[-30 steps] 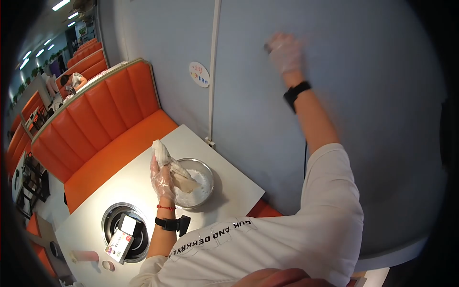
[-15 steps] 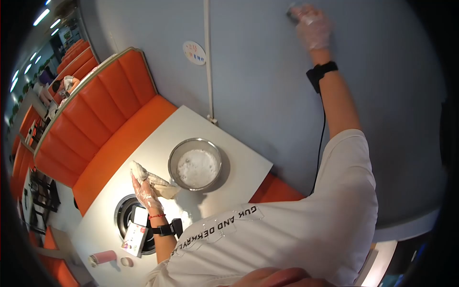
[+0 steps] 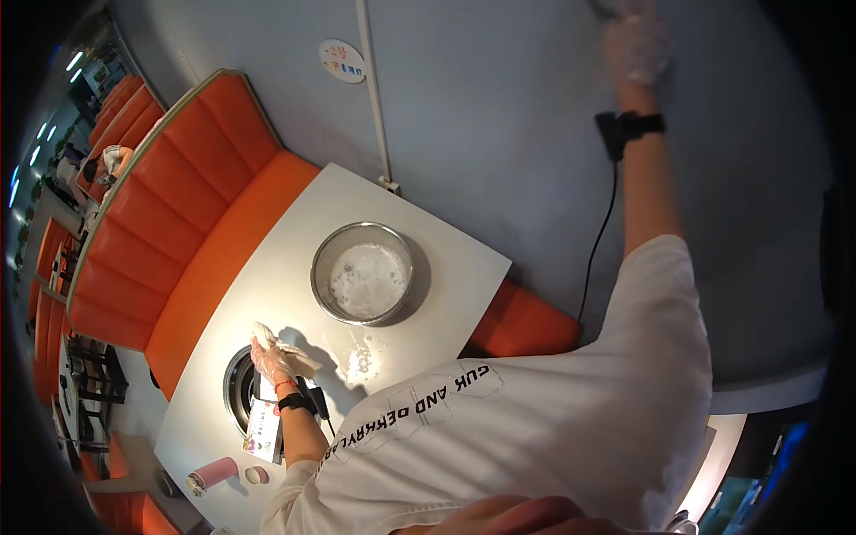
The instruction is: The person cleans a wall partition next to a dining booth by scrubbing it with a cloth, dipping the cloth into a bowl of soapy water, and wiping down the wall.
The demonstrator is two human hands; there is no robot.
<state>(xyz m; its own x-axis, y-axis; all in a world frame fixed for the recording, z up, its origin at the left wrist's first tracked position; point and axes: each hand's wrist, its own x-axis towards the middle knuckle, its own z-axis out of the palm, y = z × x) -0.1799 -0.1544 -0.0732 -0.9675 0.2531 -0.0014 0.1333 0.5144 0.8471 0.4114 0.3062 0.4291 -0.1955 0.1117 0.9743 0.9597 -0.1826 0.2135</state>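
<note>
My left hand (image 3: 271, 364), in a clear plastic glove, grips a cream cloth (image 3: 294, 355) over the table beside the round hotplate. My right hand (image 3: 637, 49), gloved too, is raised high against the grey-blue wall (image 3: 499, 116); its fingers are closed round a dark object (image 3: 601, 9) at the top edge, blurred and partly cut off. On the white table (image 3: 455, 267) stands a metal bowl (image 3: 363, 273) of foamy water. Drops of water lie on the tabletop between the bowl and my body.
A boxed pack (image 3: 263, 430) lies over the hotplate (image 3: 235, 392). Near it are a pink bottle (image 3: 212, 475) and a small round lid (image 3: 256, 475). Orange booth seats (image 3: 178, 214) border the table. A person (image 3: 109, 167) sits farther back. A black cable (image 3: 599, 241) hangs along the wall.
My right hand has moved up and to the right along the wall. My left hand, still with the cloth, has moved away from the bowl towards the hotplate. The view has shifted.
</note>
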